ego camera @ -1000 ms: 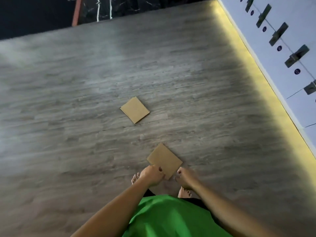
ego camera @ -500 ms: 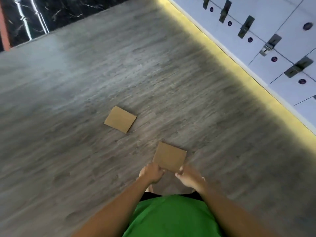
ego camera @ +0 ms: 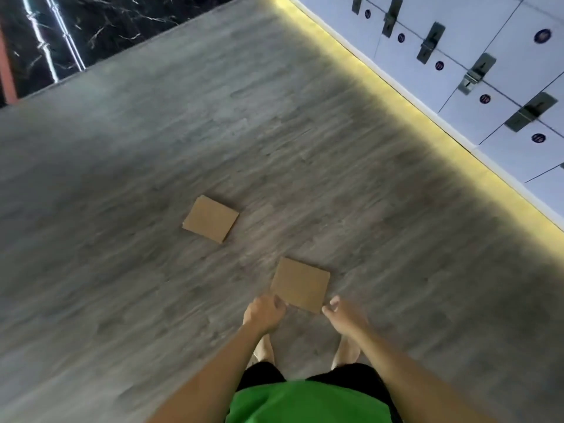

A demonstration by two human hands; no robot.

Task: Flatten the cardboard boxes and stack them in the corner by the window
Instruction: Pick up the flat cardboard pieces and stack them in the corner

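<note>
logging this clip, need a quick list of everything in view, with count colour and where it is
flattened cardboard pieces: 2, brown; far one lying alone on the floor left of centre, near one by the hands
floor: 1, grey wood-look planks, fills most of the view
lockers: several doors, white with dark handles and round number tags, upper right
light strip: 1, yellow, along the locker base
dark marbled wall: 1, black with white veins, upper left
left hand: 1, grip on the near piece's left corner
right hand: 1, fingers curled beside its near right corner, contact unclear
bare feet: 2, below the hands
green shirt: 1, bottom centre
</note>
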